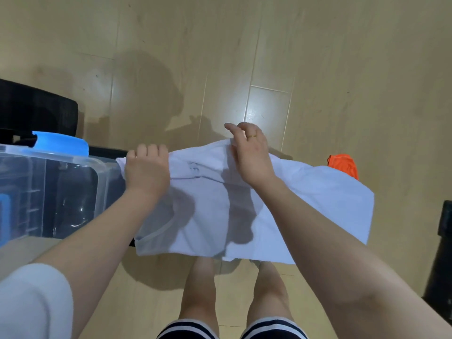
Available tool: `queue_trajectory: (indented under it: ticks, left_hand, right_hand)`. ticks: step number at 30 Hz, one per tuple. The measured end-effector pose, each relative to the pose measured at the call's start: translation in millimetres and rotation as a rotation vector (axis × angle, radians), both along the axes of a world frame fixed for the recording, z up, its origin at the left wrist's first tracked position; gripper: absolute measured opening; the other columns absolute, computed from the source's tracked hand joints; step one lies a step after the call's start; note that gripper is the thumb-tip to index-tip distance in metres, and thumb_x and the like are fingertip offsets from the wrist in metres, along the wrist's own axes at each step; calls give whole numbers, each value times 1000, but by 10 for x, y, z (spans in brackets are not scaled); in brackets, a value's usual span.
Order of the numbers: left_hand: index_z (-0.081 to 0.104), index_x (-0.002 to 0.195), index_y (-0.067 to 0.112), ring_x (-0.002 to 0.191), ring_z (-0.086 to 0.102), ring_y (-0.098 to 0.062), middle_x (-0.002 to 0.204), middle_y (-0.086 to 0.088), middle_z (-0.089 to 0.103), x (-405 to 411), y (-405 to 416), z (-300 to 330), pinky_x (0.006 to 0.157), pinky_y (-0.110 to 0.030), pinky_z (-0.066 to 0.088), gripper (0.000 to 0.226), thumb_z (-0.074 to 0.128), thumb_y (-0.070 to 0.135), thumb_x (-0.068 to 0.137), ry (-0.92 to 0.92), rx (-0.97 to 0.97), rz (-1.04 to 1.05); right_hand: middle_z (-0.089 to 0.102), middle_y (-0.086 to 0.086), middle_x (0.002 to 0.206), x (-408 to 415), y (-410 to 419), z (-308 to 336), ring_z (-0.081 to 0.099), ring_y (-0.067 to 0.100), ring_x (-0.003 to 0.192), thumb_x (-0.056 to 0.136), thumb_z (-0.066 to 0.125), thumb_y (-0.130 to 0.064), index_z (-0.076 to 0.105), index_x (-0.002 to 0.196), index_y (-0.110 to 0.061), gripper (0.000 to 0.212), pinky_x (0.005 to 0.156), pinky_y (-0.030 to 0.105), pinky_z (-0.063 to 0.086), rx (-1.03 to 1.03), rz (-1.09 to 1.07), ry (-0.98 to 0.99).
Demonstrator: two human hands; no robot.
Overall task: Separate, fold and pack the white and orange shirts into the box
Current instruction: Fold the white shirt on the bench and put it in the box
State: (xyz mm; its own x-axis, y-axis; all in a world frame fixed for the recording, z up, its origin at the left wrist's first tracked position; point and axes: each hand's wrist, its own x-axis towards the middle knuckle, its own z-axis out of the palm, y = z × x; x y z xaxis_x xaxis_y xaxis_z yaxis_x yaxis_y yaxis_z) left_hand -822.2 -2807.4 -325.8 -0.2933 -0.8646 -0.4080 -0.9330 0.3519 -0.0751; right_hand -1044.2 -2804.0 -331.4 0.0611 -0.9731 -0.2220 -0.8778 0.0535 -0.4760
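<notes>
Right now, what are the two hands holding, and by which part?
Both hold the white shirt by its far edge: the left hand grips the left end beside the box, and the right hand pinches it near the middle.

One white shirt (244,206), one orange shirt (343,165), one clear box (49,192), two hands.

**Room: wood floor, dark furniture at edges**

Floor (318,57) is light tan wood-look planks, seams running roughly top to bottom, some scuffs. Bright glare patch (254,113) near centre, so light comes from overhead. A soft shadow (151,86) falls on the floor left of the glare. Black mesh chair (36,111) at the left edge. Another black object (440,253) at the right edge, cropped, can't identify. No walls or windows in view.
</notes>
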Motion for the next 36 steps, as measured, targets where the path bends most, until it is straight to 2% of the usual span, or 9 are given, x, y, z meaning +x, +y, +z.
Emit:
queue_trajectory:
  ticks: [4,7,11,17,21,25,28,32,36]
  left_hand:
    - [58,103,-4,82,63,-37,96,-23,63,-384,162,-141,66,-35,51,43,33,6,69,167,32,15]
    - [63,103,3,90,65,-33,105,-17,66,-964,298,-215,71,-34,52,42,35,6,72,356,135,-76]
    - [46,131,11,125,44,-29,136,-9,49,-1780,217,-444,103,-39,36,38,32,10,95,466,419,80]
    - [48,128,14,119,49,-25,135,-8,51,-2610,-205,-834,98,-30,38,34,31,18,99,434,783,176]
    - [59,77,21,80,52,-20,89,-2,63,-2648,-357,-924,75,-31,41,28,42,37,92,103,1035,31]
    - [40,58,22,74,42,-20,68,-4,46,-2549,-382,-829,64,-27,27,37,46,18,94,341,785,115]
    - [49,71,7,71,42,-27,70,-16,49,-2524,-424,-674,64,-31,28,29,41,17,97,541,427,214]
    - [56,88,-2,73,58,-40,80,-26,61,-2556,-344,-658,64,-42,43,38,32,26,92,494,16,107]
    - [43,125,5,118,42,-34,126,-23,55,-2537,-25,-867,98,-44,28,48,39,30,84,351,-58,78]
  right_hand:
    - [40,17,142,-287,376,-68,37,34,130,92,49,-16,41,137,-11,46,108,39,27,228,-81,-54]
    - [54,16,128,-876,652,-157,49,35,118,97,41,-18,50,127,-7,34,98,39,33,322,-184,18]
    - [61,21,115,-1720,744,-337,53,38,109,99,34,-21,54,117,-5,32,89,41,39,481,-265,42]
    - [56,12,131,-2409,482,-685,50,31,120,90,44,-14,58,119,-5,33,105,41,36,853,-195,-88]
    - [65,13,112,-2623,390,-852,60,29,106,83,54,-17,64,105,-1,29,98,40,45,1072,-134,-178]
    - [50,7,65,-2711,384,-819,46,19,65,80,60,-13,50,61,-8,22,62,28,35,828,-174,-265]
    - [55,3,69,-2776,269,-620,49,17,66,82,58,-13,58,70,-10,13,58,26,37,568,-247,-317]
    - [59,11,91,-2714,247,-540,53,28,88,87,53,-14,62,99,-8,16,73,34,37,255,-239,-42]
    - [49,22,133,-2393,609,-689,47,41,120,76,64,-22,48,129,-6,57,103,46,35,206,-181,248]
